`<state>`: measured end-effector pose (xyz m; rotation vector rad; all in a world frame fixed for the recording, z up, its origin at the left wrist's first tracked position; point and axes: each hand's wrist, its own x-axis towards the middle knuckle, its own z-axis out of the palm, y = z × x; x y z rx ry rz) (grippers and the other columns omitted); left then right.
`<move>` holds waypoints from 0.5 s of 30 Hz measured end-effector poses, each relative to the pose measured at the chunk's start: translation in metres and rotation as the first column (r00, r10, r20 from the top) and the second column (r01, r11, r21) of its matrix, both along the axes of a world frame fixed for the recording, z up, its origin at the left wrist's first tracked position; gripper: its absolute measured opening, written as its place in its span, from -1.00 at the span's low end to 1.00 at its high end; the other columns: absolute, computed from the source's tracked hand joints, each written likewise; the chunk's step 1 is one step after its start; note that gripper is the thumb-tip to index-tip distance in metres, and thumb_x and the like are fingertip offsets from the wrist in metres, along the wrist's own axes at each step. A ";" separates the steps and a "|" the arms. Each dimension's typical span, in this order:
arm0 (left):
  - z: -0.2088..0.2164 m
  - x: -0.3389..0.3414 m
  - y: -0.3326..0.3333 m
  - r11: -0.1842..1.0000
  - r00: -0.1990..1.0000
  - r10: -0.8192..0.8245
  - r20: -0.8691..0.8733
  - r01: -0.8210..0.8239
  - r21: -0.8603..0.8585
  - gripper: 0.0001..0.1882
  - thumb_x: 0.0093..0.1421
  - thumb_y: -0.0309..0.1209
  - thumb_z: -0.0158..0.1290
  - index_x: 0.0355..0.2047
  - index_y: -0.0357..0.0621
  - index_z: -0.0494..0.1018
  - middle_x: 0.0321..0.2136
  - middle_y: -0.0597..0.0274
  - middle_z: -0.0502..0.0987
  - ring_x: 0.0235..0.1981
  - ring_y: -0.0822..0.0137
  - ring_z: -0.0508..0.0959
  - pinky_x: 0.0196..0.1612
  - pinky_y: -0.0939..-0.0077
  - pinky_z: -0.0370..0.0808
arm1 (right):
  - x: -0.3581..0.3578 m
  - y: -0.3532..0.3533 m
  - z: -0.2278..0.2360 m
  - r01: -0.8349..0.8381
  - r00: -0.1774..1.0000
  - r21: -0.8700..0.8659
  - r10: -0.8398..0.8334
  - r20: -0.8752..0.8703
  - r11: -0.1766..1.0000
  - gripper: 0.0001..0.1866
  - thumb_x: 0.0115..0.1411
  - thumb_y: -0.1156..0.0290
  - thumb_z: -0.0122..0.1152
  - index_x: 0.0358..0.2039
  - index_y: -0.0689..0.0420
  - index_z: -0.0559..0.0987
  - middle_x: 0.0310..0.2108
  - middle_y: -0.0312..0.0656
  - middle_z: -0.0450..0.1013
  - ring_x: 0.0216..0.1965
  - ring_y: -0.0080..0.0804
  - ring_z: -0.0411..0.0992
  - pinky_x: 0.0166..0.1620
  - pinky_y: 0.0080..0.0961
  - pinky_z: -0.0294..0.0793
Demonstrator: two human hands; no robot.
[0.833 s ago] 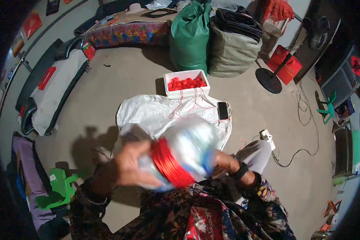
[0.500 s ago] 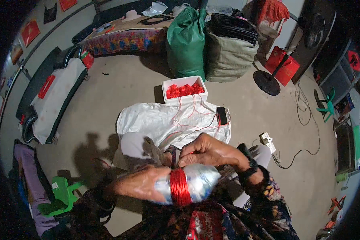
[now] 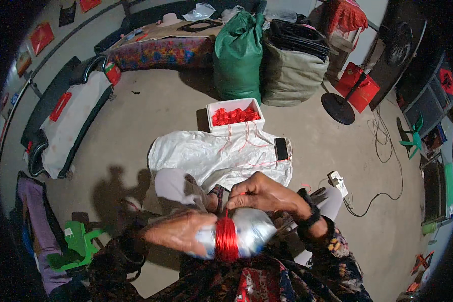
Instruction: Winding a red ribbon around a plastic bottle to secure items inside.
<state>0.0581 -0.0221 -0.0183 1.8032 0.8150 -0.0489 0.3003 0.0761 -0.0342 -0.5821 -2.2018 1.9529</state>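
Note:
My left hand [image 3: 183, 232] is closed round the left end of a silvery, bottle-shaped bundle [image 3: 254, 226]. A thick band of red cord [image 3: 226, 239] is wound about its middle. Above the bundle, my right hand [image 3: 259, 194] pinches a strand of the cord, which runs taut from the fingertips down to the band. What lies under the silvery surface cannot be made out, and the left fingers are partly smeared by motion.
Beyond my knees a white sheet [image 3: 186, 151] lies on the floor with a phone [image 3: 282, 149] on it. A white foam box [image 3: 236, 129] of red cord stands behind. Nearby are a power strip [image 3: 337, 182], a green stool [image 3: 78, 244] and a fan [image 3: 338, 108].
My right hand has shifted slightly, and a taut strand now shows between it and the band. The bundle stays in my left hand. The whole view has tilted a little.

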 end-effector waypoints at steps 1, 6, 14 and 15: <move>0.005 -0.001 -0.004 0.997 0.995 0.073 0.067 -0.074 0.006 -0.34 -0.06 -0.23 0.32 -0.02 -0.32 0.36 -0.14 0.11 0.52 -0.07 0.29 0.50 0.11 0.36 0.35 | -0.003 0.000 -0.012 -0.020 1.000 -0.003 0.020 -0.013 1.000 -0.80 0.27 0.34 0.10 -0.25 0.18 0.61 -0.37 -0.28 0.56 -0.35 -0.49 0.50 -0.27 -0.51 0.45; 0.028 -0.022 0.009 0.769 0.767 0.635 0.096 -0.639 0.012 -0.33 -0.25 -0.40 0.41 -0.08 -0.26 0.42 -0.20 0.12 0.56 -0.19 0.39 0.54 -0.03 0.42 0.45 | 0.004 -0.040 -0.063 -0.052 0.997 -0.007 0.052 -0.055 0.999 -0.71 0.33 0.21 -0.01 -0.32 0.13 0.58 -0.46 -0.36 0.51 -0.43 -0.58 0.43 -0.34 -0.54 0.40; -0.010 -0.007 -0.005 0.968 0.975 0.202 0.095 -0.213 0.134 -0.41 -0.16 -0.25 0.35 -0.17 -0.28 0.39 -0.34 0.08 0.51 -0.27 0.27 0.53 -0.25 0.24 0.42 | -0.011 0.006 0.012 -0.010 0.994 0.190 0.031 -0.108 0.982 -0.82 0.24 0.39 0.14 -0.30 0.23 0.61 -0.42 -0.18 0.56 -0.47 -0.46 0.47 -0.36 -0.56 0.41; -0.004 0.001 -0.005 0.969 0.978 0.195 0.079 -0.204 0.140 -0.41 -0.17 -0.27 0.38 -0.15 -0.25 0.41 -0.27 0.09 0.55 -0.24 0.27 0.55 -0.17 0.29 0.45 | -0.008 0.009 -0.013 0.026 0.999 -0.118 -0.030 -0.027 0.993 -0.81 0.22 0.39 0.16 -0.23 0.21 0.61 -0.34 -0.26 0.57 -0.40 -0.56 0.48 -0.32 -0.56 0.44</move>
